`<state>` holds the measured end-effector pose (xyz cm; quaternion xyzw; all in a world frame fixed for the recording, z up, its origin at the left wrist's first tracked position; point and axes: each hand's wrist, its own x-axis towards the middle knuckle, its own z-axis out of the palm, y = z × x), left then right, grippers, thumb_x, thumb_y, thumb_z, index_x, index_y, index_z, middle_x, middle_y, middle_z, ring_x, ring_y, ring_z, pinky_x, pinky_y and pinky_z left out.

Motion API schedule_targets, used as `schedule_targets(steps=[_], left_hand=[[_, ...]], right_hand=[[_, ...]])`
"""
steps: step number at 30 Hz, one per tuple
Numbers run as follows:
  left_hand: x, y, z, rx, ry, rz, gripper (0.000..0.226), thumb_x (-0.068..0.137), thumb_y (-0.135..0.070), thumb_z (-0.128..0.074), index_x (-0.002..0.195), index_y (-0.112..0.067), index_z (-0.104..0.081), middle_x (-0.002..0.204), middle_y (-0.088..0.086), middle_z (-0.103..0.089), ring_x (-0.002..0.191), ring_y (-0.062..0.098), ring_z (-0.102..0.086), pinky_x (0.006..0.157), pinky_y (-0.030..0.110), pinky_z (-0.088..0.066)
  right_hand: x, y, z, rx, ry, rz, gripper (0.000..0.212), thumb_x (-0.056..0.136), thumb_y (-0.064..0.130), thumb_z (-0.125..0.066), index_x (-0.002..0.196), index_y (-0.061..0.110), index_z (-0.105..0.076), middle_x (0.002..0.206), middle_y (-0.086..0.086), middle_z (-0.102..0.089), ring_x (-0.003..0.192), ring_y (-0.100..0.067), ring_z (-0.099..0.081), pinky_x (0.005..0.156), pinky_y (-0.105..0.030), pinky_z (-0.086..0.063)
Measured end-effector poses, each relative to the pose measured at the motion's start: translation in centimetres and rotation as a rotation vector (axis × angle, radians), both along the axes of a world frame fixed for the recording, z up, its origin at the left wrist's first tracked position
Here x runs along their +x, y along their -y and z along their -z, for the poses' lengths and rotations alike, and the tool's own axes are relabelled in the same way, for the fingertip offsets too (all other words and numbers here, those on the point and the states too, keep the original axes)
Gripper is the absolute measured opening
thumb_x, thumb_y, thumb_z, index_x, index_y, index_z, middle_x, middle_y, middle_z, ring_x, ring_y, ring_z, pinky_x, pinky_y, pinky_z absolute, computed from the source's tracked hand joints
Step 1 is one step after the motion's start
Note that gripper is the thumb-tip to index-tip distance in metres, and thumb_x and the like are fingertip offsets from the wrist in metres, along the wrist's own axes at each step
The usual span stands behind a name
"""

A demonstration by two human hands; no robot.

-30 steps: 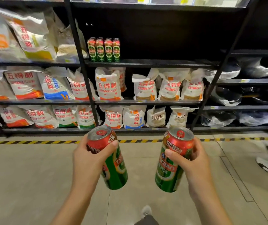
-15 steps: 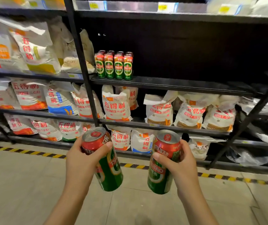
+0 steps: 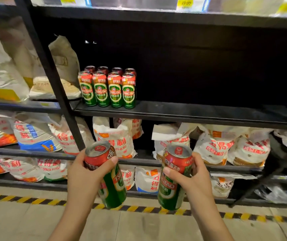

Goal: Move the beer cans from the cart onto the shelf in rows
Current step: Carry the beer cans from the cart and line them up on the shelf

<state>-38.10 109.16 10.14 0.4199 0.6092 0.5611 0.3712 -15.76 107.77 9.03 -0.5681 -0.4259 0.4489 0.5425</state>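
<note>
A view from a person's head looks down at two bare hands held out in front of a black metal shelf (image 3: pixel 188 113) in a shop. The left hand (image 3: pixel 87 173) is wrapped around the upper part of a red and green beer can (image 3: pixel 112 186), which tilts with its top leaning to the left. The right hand (image 3: pixel 194 178) grips a second beer can (image 3: pixel 172 186) of the same kind, nearly upright and just slightly tilted. The two cans are apart, side by side, in the air below the shelf board. At the left end of that board, close to the front edge, stands a block of matching cans (image 3: pixel 107 87): four in a front row touching one another, four more directly behind. The rest of the board, out to its right end, is dark and bare. White flour bags (image 3: pixel 112 137) with red lettering fill the lower shelves. A yellow and black striped line (image 3: pixel 139 208) runs along the floor (image 3: pixel 139 226) at the foot of the shelving.
</note>
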Motion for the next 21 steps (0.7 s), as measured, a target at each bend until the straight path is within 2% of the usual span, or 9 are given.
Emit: schedule_targets(steps=[3, 8, 12, 14, 18, 21], left_hand=[[0.7, -5.5, -0.8, 0.033, -0.019, 0.051, 0.037, 0.067, -0.017, -0.081, 0.095, -0.030, -0.061, 0.091, -0.005, -0.068, 0.082, 0.006, -0.063, 0.066, 0.022, -0.046], [2.5, -12.0, -1.7, 0.054, -0.009, 0.118, 0.034, 0.067, -0.019, -0.080, 0.092, -0.032, -0.062, 0.085, -0.007, -0.069, 0.074, -0.003, -0.064, 0.064, 0.020, -0.047], [4.4, -16.9, -2.0, 0.078, 0.007, 0.160, 0.042, 0.066, -0.020, -0.081, 0.102, -0.031, -0.062, 0.090, -0.010, -0.069, 0.079, -0.001, -0.064, 0.067, 0.018, -0.047], [5.5, -19.4, -2.2, 0.087, 0.005, 0.181, 0.046, 0.065, -0.023, -0.081, 0.106, -0.032, -0.060, 0.094, -0.011, -0.068, 0.082, -0.001, -0.064, 0.067, 0.017, -0.048], [8.0, -24.5, -2.8, 0.116, 0.009, 0.209, 0.047, 0.067, -0.022, -0.081, 0.106, -0.034, -0.058, 0.098, -0.012, -0.066, 0.083, -0.002, -0.063, 0.067, 0.021, -0.052], [9.7, -28.2, -3.1, 0.146, 0.009, 0.218, 0.050, 0.068, -0.020, -0.081, 0.111, -0.031, -0.058, 0.101, -0.010, -0.065, 0.087, -0.001, -0.062, 0.068, 0.017, -0.052]], right_hand=[[0.0, -4.6, -0.6, 0.020, -0.008, 0.025, 0.070, 0.044, 0.039, -0.082, 0.109, 0.035, -0.057, 0.104, 0.008, -0.067, 0.096, -0.011, -0.065, 0.081, -0.033, -0.054], [0.8, -10.7, -1.1, 0.039, 0.006, 0.052, 0.069, 0.043, 0.037, -0.082, 0.107, 0.032, -0.057, 0.099, 0.008, -0.068, 0.086, -0.004, -0.066, 0.071, -0.024, -0.052], [2.2, -15.5, -1.3, 0.069, 0.013, 0.067, 0.067, 0.045, 0.027, -0.088, 0.106, 0.028, -0.058, 0.096, 0.005, -0.069, 0.084, -0.007, -0.067, 0.068, -0.022, -0.051], [3.0, -18.1, -1.4, 0.092, 0.033, 0.059, 0.064, 0.047, 0.027, -0.083, 0.105, 0.029, -0.058, 0.097, 0.006, -0.068, 0.084, -0.005, -0.067, 0.065, -0.020, -0.051], [4.7, -23.4, -1.9, 0.146, 0.054, 0.019, 0.068, 0.050, 0.030, -0.087, 0.110, 0.029, -0.057, 0.102, 0.006, -0.068, 0.089, -0.005, -0.066, 0.067, -0.020, -0.053], [5.8, -27.5, -2.3, 0.186, 0.062, -0.033, 0.066, 0.053, 0.030, -0.089, 0.111, 0.030, -0.057, 0.103, 0.007, -0.068, 0.091, -0.005, -0.066, 0.069, -0.021, -0.053]])
